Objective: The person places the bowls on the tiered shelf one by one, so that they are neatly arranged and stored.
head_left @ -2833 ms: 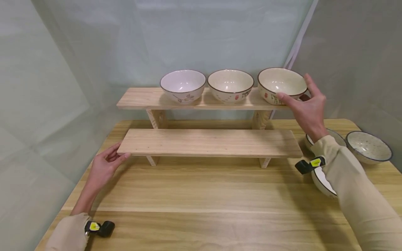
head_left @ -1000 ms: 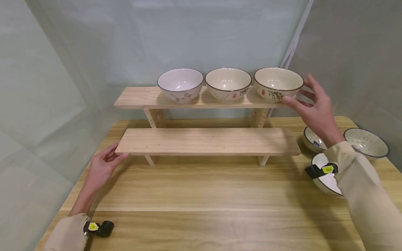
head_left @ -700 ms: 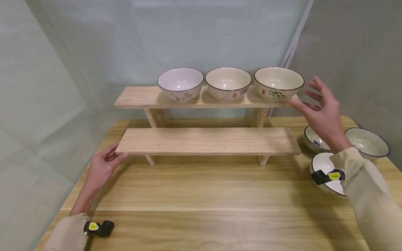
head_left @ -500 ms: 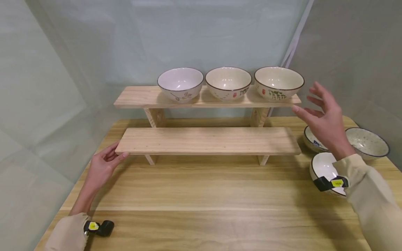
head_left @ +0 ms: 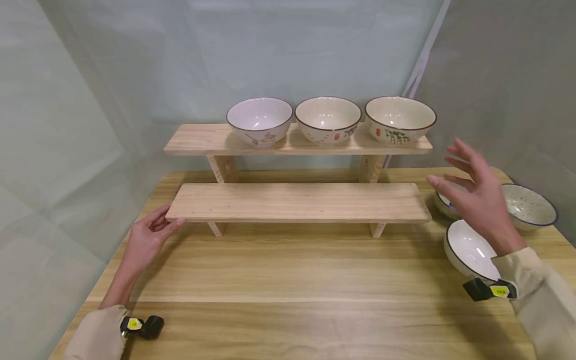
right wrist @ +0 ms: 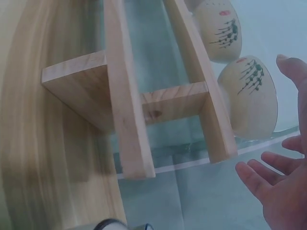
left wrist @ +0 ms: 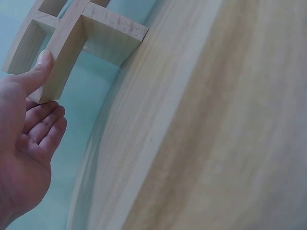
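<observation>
A two-tier wooden shelf stands on the table. My left hand holds the left end of its lower board; in the left wrist view the thumb lies on the board's edge and the fingers curl at its end. Along the top board sit a white bowl with a leaf sprig, a cream bowl and a cream bowl with green and red pattern at the right end. My right hand hangs in the air right of the shelf, fingers spread, touching nothing.
At the right, on the table, stand a white bowl with a dark rim, a speckled bowl with a blue rim and another bowl partly behind my right hand. Pale cloth hangs behind the shelf.
My right hand has let go of the right-end cream bowl and moved down and to the right, away from the shelf. The left hand has stayed on the lower board.
</observation>
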Action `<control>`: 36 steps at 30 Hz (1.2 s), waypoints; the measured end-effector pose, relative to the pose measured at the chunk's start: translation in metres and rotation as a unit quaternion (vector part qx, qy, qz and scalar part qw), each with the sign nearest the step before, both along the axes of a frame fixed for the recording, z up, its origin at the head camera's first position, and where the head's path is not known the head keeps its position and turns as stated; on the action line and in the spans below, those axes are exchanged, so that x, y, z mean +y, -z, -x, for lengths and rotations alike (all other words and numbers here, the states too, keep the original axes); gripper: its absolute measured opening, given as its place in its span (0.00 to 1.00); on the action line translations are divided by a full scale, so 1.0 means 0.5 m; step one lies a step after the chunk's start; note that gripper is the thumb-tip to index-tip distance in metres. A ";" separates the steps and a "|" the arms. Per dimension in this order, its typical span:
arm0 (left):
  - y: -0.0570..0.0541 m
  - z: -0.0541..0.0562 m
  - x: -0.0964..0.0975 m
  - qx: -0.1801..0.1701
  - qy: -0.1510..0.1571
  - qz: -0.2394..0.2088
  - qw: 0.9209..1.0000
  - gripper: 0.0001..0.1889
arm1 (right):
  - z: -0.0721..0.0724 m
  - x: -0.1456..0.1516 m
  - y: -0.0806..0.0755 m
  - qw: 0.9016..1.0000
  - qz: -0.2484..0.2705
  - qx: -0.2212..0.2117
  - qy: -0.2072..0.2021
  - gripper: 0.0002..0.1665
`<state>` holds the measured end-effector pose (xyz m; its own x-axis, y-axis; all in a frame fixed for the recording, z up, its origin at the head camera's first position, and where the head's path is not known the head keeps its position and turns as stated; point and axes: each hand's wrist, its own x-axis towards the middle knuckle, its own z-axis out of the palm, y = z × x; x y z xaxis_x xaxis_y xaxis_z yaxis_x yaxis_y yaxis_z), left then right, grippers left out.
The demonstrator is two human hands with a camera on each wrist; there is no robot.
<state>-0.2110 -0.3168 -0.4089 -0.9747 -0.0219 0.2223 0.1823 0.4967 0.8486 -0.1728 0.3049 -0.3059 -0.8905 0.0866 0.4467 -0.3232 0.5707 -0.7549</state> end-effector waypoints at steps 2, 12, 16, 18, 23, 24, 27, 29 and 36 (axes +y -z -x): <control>0.000 0.000 0.001 0.000 -0.001 0.001 1.000 0.35 | -0.008 0.003 0.005 1.000 -0.001 0.003 -0.002 0.49; -0.003 -0.001 -0.001 0.000 -0.002 -0.011 1.000 0.35 | -0.047 0.041 0.043 0.999 -0.039 -0.018 -0.010 0.52; -0.005 0.000 -0.003 -0.002 -0.001 -0.011 1.000 0.35 | -0.061 0.061 0.061 0.998 -0.054 -0.029 -0.004 0.52; -0.005 0.001 -0.003 -0.003 -0.003 -0.007 1.000 0.35 | -0.069 0.070 0.069 0.998 -0.056 -0.032 0.003 0.52; -0.005 0.000 -0.002 -0.004 -0.008 -0.004 1.000 0.35 | -0.085 0.088 0.085 0.999 -0.041 -0.027 0.005 0.52; -0.005 0.001 -0.002 -0.006 -0.009 -0.004 1.000 0.35 | -0.088 0.092 0.087 0.999 -0.038 -0.028 0.007 0.52; -0.004 0.001 -0.001 -0.009 -0.008 -0.004 1.000 0.36 | -0.099 0.103 0.093 0.999 -0.028 -0.029 0.009 0.52; -0.003 0.001 -0.001 -0.010 -0.007 -0.005 1.000 0.36 | -0.104 0.109 0.097 0.999 -0.026 -0.028 0.011 0.51; -0.003 0.001 0.002 -0.009 -0.005 -0.010 1.000 0.36 | -0.126 0.132 0.116 0.998 -0.055 -0.035 0.027 0.51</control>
